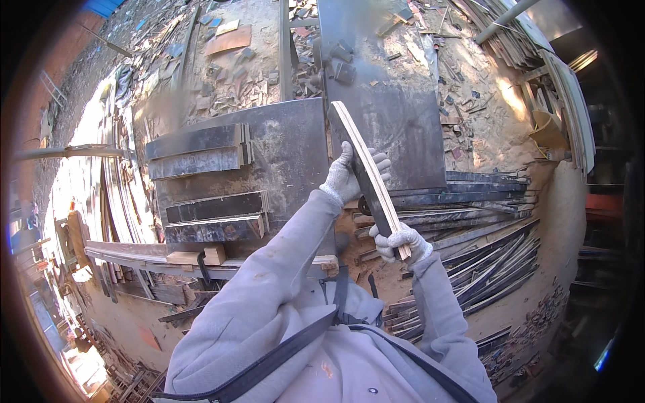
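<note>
Both my hands wear pale knit gloves and hold a short stack of plywood strips (366, 164) with a dark face and light layered edges. The stack slants from upper left to lower right, raised in front of me. My left hand (344, 178) grips it around the middle, thumb on the dark face and fingertips showing past the far edge. At the lower end, my right hand (406, 245) is closed around the strips. On the dark worktable (289, 148) to the left lie an upper pile of dark strips (195, 161) and a lower pile (215, 215).
A second dark panel surface (396, 121) extends beyond my hands, with small dark blocks (344, 72) on it. Long strips (470, 269) are heaped at my right. Wood scraps (235, 74) cover the ground ahead. A wooden rail (134, 252) runs along the table's near side.
</note>
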Available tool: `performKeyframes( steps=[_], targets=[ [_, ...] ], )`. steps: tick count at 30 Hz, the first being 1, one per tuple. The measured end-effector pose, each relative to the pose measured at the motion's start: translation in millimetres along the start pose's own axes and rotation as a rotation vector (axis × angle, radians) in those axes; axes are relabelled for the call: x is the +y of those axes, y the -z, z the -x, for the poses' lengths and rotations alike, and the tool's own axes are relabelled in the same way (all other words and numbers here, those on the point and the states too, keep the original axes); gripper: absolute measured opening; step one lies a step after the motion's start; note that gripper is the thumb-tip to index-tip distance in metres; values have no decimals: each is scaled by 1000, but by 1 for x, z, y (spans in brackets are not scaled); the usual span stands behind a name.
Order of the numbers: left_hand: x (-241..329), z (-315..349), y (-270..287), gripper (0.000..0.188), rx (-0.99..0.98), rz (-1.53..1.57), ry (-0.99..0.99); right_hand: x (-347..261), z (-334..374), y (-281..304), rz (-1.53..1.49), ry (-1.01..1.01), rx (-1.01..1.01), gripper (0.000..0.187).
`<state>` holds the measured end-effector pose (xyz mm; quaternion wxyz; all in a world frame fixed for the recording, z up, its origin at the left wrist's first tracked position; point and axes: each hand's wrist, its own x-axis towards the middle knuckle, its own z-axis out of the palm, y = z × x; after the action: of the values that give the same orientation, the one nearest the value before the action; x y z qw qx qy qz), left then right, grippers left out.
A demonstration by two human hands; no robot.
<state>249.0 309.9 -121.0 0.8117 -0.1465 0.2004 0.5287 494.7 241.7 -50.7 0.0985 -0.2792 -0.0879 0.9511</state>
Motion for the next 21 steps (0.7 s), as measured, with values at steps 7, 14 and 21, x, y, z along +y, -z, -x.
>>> performKeyframes(
  steps=[7,14,21],
  targets=[
    [1,-51,20,40,551,-207,-70,-25,1,-19,790,119,530,90],
    [1,-88,29,67,756,-540,-172,-28,-38,-44,1678,-215,1039,84],
    [19,-99,23,65,780,-658,-239,-41,-51,-53,1778,-190,1089,74]
  ],
)
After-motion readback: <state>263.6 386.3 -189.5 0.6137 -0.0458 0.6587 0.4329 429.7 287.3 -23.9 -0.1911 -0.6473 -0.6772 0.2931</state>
